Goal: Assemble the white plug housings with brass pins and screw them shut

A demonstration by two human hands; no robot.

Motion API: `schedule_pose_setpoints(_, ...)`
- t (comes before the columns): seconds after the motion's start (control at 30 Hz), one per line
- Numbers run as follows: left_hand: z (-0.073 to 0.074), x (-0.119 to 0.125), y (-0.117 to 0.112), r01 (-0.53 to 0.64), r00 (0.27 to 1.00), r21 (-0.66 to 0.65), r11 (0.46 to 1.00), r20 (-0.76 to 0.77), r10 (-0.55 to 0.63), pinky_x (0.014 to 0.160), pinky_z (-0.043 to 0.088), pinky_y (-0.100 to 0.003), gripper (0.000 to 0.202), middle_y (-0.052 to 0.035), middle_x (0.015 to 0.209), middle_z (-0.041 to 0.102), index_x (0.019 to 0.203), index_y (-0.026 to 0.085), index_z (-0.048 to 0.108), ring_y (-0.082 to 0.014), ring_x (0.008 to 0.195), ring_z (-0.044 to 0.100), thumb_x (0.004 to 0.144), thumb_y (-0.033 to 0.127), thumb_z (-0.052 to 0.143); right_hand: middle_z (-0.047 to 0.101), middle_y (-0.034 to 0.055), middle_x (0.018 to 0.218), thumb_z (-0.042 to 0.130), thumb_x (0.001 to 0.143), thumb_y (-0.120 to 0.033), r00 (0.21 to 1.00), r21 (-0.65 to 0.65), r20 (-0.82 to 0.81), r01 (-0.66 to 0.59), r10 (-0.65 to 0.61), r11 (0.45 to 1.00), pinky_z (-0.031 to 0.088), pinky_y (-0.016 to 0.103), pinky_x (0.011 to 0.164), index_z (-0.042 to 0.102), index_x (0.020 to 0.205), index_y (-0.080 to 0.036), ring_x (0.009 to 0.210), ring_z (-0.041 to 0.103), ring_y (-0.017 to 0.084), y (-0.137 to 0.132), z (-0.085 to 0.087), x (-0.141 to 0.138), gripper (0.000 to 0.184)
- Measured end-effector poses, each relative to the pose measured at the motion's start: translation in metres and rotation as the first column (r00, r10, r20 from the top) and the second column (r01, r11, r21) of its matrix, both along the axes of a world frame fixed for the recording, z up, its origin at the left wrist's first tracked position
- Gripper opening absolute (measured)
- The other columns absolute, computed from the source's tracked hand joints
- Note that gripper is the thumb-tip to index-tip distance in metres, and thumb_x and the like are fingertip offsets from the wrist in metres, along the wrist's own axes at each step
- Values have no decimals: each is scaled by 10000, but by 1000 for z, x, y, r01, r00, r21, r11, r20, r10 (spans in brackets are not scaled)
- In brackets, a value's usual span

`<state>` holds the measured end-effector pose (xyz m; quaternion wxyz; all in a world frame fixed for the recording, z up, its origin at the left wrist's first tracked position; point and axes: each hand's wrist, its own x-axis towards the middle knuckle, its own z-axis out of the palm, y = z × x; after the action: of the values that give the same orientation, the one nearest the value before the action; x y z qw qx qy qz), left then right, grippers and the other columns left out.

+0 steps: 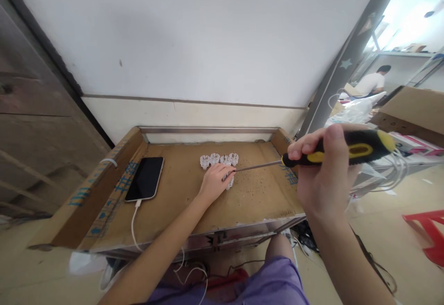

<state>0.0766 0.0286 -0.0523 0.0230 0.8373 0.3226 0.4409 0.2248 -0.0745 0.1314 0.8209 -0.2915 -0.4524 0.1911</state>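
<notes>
My right hand (324, 171) is wrapped around the black and yellow handle of a screwdriver (347, 151). Its metal shaft points left toward my left hand (215, 181). My left hand rests on the cardboard-covered table (180, 203), fingers closed on a small clear plastic part (230, 182) where the screwdriver tip meets it. Just beyond the hand stands a row of several similar clear plastic parts (219, 159).
A black phone (144, 178) lies on the table's left side with a white cable running off the front edge. Cardboard flaps rise at both table ends. A cardboard box (412, 110) and a red stool (428, 231) are at the right; a person sits far behind.
</notes>
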Motion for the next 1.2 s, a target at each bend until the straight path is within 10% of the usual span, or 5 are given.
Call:
schedule_pose_setpoints(0.7, 2, 1, -3, -7, 988, -83, 996, -157, -6, 752, 441, -325, 161, -20, 803, 664, 802, 185, 634, -192, 816, 582, 879, 303, 556, 498, -52, 590, 682, 786, -314, 978, -22, 190, -78, 81, 997, 385, 244, 404, 501, 760, -222, 435, 500, 100, 4, -6, -20, 205)
schedule_pose_setpoints(0.9, 5, -7, -1, -43, 992, -264, 964, -123, 11, 901, 427, -354, 392, -40, 1074, 638, 1082, 219, 600, -226, 1011, 558, 768, 444, 667, 491, -55, 553, 685, 787, -311, 984, -87, 119, -120, 130, 989, 364, 245, 438, 506, 774, -209, 445, 470, 97, 13, 2, -14, 206)
schedule_pose_setpoints(1.2, 4, -7, 1, -11, 980, -335, 942, -192, -56, 821, 438, -353, 262, -17, 943, 670, 919, 212, 625, -228, 893, 580, 724, 370, 702, 455, -67, 548, 667, 786, -231, 994, -48, 21, -111, 112, 993, 341, 226, 420, 504, 731, -196, 430, 448, 76, 14, 14, -5, 175)
